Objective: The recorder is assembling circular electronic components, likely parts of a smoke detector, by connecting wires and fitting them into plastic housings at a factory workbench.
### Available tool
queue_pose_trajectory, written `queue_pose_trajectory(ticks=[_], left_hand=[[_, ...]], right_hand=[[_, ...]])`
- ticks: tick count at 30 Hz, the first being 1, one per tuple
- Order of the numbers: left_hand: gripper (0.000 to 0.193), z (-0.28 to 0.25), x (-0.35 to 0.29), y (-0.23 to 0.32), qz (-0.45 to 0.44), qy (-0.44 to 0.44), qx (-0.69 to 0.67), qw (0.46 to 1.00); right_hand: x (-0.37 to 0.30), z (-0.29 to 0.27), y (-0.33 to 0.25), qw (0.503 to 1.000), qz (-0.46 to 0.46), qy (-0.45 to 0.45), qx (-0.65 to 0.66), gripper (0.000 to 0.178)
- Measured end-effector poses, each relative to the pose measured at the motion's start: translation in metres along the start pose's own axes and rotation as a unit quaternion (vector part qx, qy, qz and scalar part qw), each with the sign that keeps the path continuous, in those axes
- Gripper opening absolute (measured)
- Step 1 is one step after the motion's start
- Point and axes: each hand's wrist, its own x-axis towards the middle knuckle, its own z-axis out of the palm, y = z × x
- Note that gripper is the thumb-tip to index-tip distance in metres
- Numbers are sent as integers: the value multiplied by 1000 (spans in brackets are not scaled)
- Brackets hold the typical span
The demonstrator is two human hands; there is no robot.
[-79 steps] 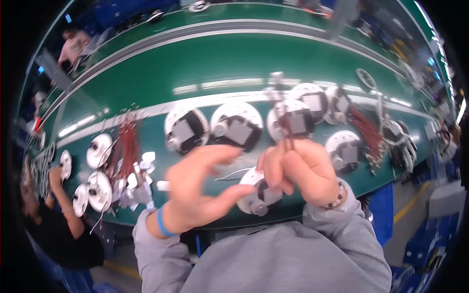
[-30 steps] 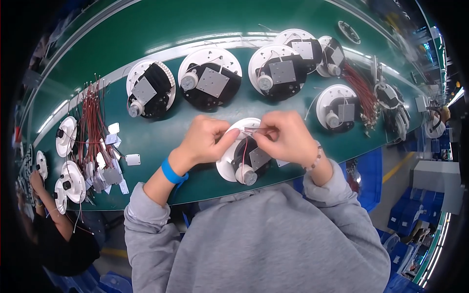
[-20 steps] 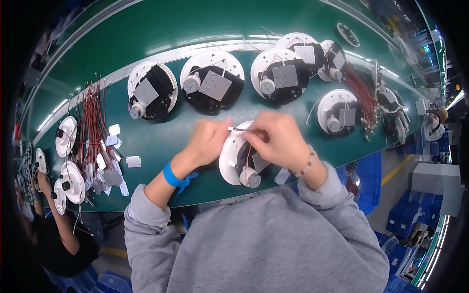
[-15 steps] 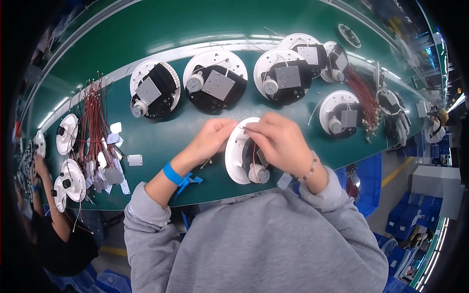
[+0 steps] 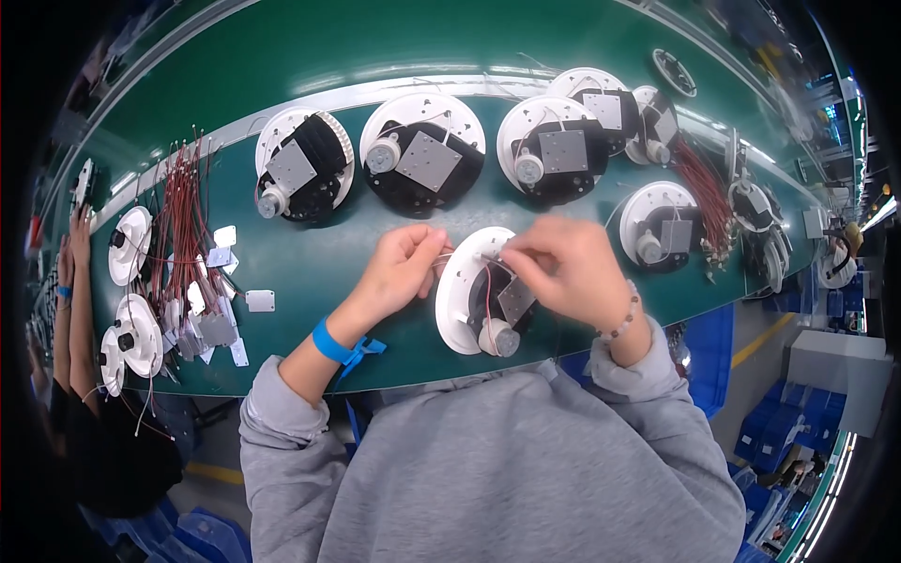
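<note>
— When looking for the round white unit (image 5: 454, 310), place it where from the grip?

— Between both hands, over the green table (image 5: 319, 258): just right of the left hand (image 5: 399, 267), left and bodyward of the right hand (image 5: 577, 272).

— Tilted?

— Apparently. Seen as a narrow oval, long axis running away from the body and leaning right; small motor (image 5: 502, 339) at the bodyward end, red wire (image 5: 488, 296) rising toward the right fingertips.

— Nearer hand?

— Right, overlapping the far rim in view; cannot tell whether touching. Left close beside.

— And the grip?

— On the left, thumb and fingers pressed together, seemingly on a thin wire (image 5: 448, 255). On the right, thumb and forefinger close, but blurred; cannot tell if pinching anything.

— Farther out?

— Beyond the grip, similar units (image 5: 430, 161); leftward, a loose metal plate (image 5: 261, 300).
</note>
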Motion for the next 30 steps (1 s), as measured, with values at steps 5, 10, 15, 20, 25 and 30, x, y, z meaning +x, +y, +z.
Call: queue_pose_trajectory(ticks=[5,10,15,20,25,30], left_hand=[[26,0,-1,-1,22,9,30,999],[22,2,-3,0,28,16,54,998],[18,-1,-4,-2,29,-24,59,998],[18,-1,-4,5,16,-58,37,997],[22,-15,-7,14,20,-129,28,991],[25,-26,-11,17,15,-177,-1,984]], right_hand=[[0,-3,0,1000,-19,3,-13,5],[2,6,-3,998,-38,10,-54,6],[8,14,-9,996,-52,-17,-63,9],[12,17,-5,997,-45,-35,-50,6],[3,22,-9,993,-106,11,-50,10],[5,16,-10,996,-82,32,33,12]])
